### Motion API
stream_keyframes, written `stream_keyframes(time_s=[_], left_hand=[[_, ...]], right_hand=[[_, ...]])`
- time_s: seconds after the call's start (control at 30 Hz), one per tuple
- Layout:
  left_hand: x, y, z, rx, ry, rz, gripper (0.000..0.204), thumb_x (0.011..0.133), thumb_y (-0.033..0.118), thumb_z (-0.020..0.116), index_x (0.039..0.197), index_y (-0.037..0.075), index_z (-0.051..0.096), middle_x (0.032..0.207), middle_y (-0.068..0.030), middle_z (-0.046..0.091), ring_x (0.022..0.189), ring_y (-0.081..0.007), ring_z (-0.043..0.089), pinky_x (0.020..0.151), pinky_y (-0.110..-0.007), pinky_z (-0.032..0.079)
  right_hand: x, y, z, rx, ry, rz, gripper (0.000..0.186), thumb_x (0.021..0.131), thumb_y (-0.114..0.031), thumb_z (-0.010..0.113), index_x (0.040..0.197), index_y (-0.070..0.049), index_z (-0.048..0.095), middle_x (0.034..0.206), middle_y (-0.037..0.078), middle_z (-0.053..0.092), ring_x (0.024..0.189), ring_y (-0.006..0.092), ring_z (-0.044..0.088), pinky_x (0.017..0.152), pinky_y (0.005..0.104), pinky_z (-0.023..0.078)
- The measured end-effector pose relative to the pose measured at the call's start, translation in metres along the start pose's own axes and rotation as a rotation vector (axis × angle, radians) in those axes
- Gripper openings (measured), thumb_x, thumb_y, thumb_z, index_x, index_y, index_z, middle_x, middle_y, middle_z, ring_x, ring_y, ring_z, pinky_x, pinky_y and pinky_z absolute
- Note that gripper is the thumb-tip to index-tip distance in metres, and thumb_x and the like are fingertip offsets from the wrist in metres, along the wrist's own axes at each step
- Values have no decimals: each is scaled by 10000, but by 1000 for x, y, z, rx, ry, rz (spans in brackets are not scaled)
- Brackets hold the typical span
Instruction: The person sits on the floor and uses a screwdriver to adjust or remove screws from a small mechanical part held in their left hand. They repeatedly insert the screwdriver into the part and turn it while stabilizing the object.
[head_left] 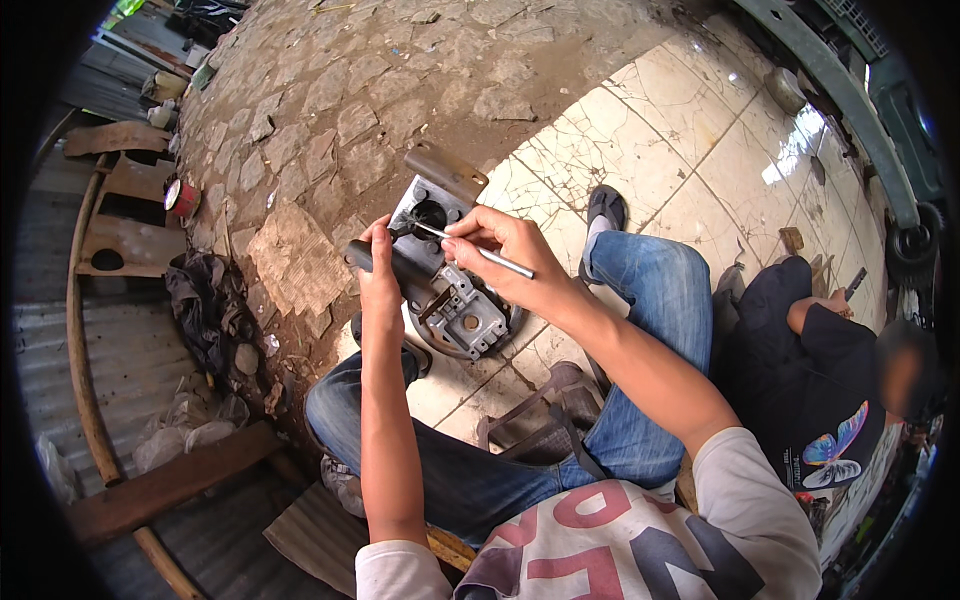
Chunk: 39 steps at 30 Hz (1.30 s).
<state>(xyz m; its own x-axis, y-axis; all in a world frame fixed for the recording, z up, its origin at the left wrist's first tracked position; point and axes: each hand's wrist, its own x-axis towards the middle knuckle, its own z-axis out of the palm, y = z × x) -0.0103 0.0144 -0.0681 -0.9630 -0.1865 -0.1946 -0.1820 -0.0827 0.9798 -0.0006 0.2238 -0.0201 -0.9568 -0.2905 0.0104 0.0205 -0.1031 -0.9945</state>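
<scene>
A grey metal machine casing (pixel 470 322) with a round dark bore (pixel 430 220) in its upper plate lies between my bent legs. A brown metal plate (pixel 446 172) sticks out at its top. My left hand (pixel 381 275) is closed on a dark cylindrical part (pixel 358 256) at the casing's left side, thumb raised. My right hand (pixel 500 245) pinches a slim silver rod tool (pixel 505 262), whose tip reaches into or over the bore; exact contact is unclear.
A seated person (pixel 835 390) holds a dark object at right. Left are a rusty plate with holes (pixel 115 225), dark cloth (pixel 208 320) and a corrugated sheet (pixel 150 350). A metal object (pixel 555 395) rests between my legs on tiles (pixel 680 130). Cobbled ground (pixel 340 90) lies beyond.
</scene>
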Motion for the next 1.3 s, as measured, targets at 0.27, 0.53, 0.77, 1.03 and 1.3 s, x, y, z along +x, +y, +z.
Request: stream_keyframes(time_s=[0.27, 0.53, 0.77, 1.03, 1.3], left_hand=[[0, 1, -1, -26, 24, -29, 599, 1023, 538, 526, 1331, 27, 571, 1308, -126, 576, 1225, -207, 519, 1072, -342, 382], [-1, 0, -3, 3, 22, -19, 591, 1021, 542, 527, 1331, 41, 577, 1274, -108, 577, 1199, -199, 517, 1064, -332, 379], [-1, 0, -1, 14, 10, -32, 601, 1016, 556, 531, 1327, 43, 575, 1274, -97, 573, 1199, -187, 508, 1062, -330, 378], [0, 1, -2, -22, 17, -20, 600, 1021, 552, 523, 1338, 44, 559, 1280, -97, 580, 1174, -181, 534, 1046, -325, 400], [-1, 4, -4, -44, 26, -54, 597, 1019, 549, 529, 1342, 47, 557, 1288, -100, 590, 1179, -189, 546, 1022, -327, 425]], right_hand=[[1, 1, 0, -23, -19, -91, 208, 957, -126, 709, 1073, 43, 673, 920, 56, 718, 853, 73, 654, 756, 234, 526], [2, 4, 1, 25, 10, -142, 226, 933, -161, 731, 1031, 40, 697, 834, 71, 729, 752, 75, 658, 662, 253, 508], [2, -1, -3, -53, -1, -67, 278, 926, -196, 747, 1043, 52, 697, 842, 62, 731, 757, 77, 657, 688, 243, 514], [4, 4, -7, -147, -35, -81, 218, 942, -93, 716, 1118, 34, 697, 960, 59, 738, 863, 74, 669, 753, 236, 532], [6, 20, -3, 46, -8, -67, 213, 973, -97, 681, 1146, 27, 662, 990, 86, 734, 908, 106, 687, 799, 248, 558]])
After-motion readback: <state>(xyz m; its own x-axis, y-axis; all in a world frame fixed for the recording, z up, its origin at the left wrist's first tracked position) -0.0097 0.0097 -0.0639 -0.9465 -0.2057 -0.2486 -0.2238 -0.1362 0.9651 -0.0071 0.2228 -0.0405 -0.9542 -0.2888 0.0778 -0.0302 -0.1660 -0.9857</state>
